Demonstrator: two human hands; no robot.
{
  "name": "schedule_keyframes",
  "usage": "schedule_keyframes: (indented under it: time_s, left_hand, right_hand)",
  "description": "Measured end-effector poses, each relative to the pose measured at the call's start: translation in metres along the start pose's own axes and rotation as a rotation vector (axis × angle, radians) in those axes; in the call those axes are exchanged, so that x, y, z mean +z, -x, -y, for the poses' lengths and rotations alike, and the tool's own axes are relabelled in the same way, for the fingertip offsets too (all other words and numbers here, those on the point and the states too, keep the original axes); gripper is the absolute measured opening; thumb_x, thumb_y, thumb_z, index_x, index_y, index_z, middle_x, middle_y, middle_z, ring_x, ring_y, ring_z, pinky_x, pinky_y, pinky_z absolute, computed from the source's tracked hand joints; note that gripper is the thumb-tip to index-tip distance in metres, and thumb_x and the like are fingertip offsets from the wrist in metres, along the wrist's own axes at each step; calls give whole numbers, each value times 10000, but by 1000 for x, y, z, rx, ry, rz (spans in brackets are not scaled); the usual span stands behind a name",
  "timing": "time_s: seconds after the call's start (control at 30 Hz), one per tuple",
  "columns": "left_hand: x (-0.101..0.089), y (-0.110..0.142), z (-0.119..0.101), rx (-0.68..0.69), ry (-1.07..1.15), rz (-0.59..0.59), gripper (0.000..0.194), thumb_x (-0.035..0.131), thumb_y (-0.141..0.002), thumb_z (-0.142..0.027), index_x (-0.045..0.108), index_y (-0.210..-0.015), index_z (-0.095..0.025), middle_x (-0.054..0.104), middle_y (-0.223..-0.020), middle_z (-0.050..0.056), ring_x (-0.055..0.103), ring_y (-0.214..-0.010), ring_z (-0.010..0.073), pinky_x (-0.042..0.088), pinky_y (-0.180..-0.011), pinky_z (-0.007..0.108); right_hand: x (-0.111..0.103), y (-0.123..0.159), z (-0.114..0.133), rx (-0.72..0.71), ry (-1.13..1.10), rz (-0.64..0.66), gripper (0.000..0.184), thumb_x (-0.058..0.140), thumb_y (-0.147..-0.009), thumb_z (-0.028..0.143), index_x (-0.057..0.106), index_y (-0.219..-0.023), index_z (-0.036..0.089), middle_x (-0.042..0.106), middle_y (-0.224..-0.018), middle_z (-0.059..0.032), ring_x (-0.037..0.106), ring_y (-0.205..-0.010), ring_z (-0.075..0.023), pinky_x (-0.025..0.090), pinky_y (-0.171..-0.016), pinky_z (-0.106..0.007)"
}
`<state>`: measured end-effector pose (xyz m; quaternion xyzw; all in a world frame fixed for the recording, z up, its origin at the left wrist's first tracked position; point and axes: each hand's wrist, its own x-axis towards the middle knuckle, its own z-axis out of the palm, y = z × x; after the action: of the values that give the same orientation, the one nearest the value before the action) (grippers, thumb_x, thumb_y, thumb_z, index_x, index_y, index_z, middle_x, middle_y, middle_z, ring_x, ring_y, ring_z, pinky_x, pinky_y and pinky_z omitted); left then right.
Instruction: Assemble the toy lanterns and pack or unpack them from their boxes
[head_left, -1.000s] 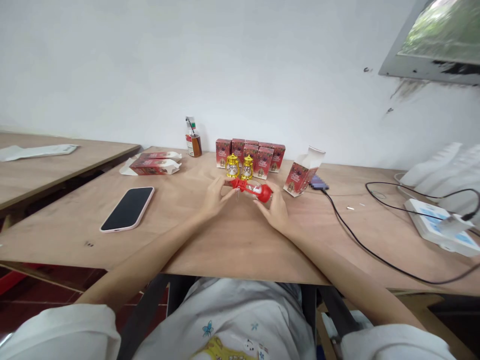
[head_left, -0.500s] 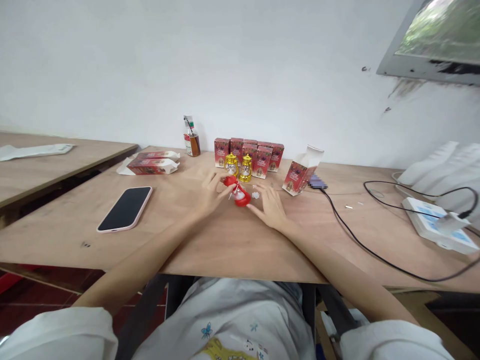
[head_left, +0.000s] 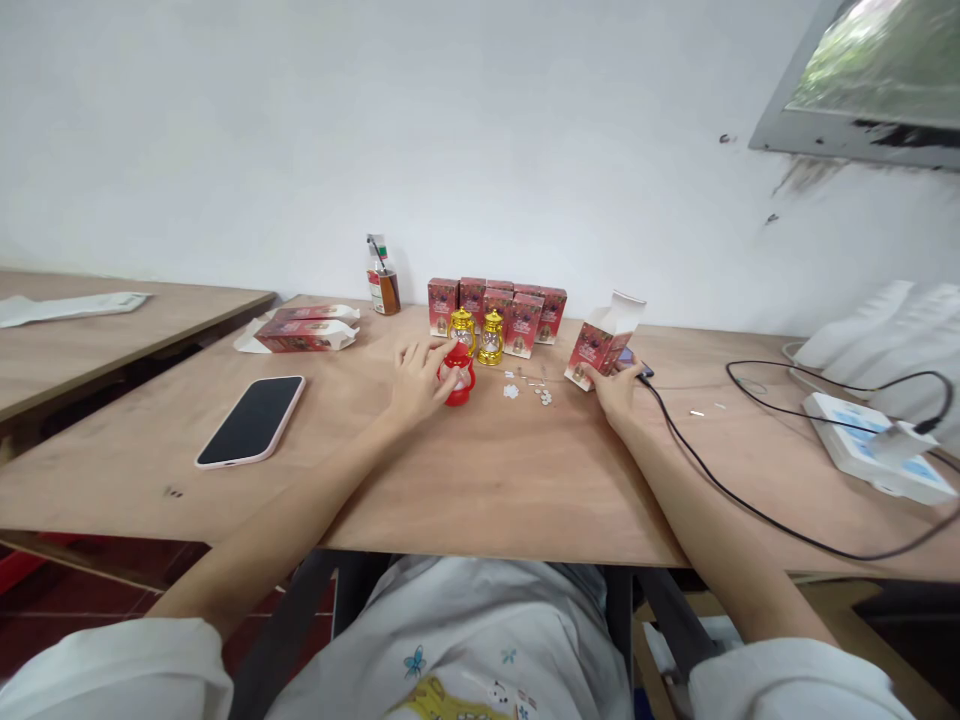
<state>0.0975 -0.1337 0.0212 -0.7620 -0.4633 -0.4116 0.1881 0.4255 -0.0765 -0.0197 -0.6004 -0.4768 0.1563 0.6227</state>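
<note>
Red lantern (head_left: 458,396) — left hand (head_left: 415,383) clasps it | right hand (head_left: 618,392), well apart, grips open box (head_left: 592,346) | risk: overtight grip could crease box

Near lantern (head_left: 458,394) red, two far lanterns (head_left: 490,341) gold — left, phone (head_left: 251,422) black, pink-rimmed — right, open box (head_left: 589,350) red, white-flapped.

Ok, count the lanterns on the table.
3: a red lantern in the left hand, a gold lantern just behind it, and a second gold lantern to that one's right. The boxes could hide more.
</note>
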Motion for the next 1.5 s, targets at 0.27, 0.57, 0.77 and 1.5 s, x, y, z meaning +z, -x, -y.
schedule_keyframes:
  time_s: [0.27, 0.57, 0.77, 1.5]
  left_hand:
    - [-10, 8, -29, 129, 16, -20, 231, 543, -805, -327, 633, -1000, -242, 661, -997, 66, 563, -910, 234, 293, -864, 418]
    - [-2, 14, -50, 258, 20, -150, 319, 577, -822, -382, 590, -1084, -202, 683, -964, 67, 602, -871, 207, 312, -827, 378]
    - [-4, 14, -53, 267, 77, -217, 398, 609, -809, -413, 532, -1119, -176, 668, -961, 77, 604, -868, 206, 335, -812, 363]
    - [-3, 12, -52, 510, 142, -197, 202, 625, -805, -346, 577, -929, -194, 714, -927, 30, 622, -884, 170, 345, -821, 345]
  right_hand:
    - [12, 15, 19, 216, -594, 264, 490, 544, -721, 644, 512, -971, 223, 656, -1074, -90, 655, -994, -242, 562, -837, -422]
    - [33, 87, 59, 440, -969, 879, 368, 694, -727, 443, 597, -1026, 250, 698, -1069, 2, 659, -983, -184, 557, -885, -334]
    - [30, 93, 61, 499, -1021, 982, 384, 736, -703, 343, 607, -1047, 234, 719, -1006, -4, 682, -899, -191, 554, -879, -372]
    - [28, 87, 59, 452, -1041, 883, 297, 744, -676, 319, 636, -939, 233, 711, -928, 30, 653, -810, -130, 555, -739, -262]
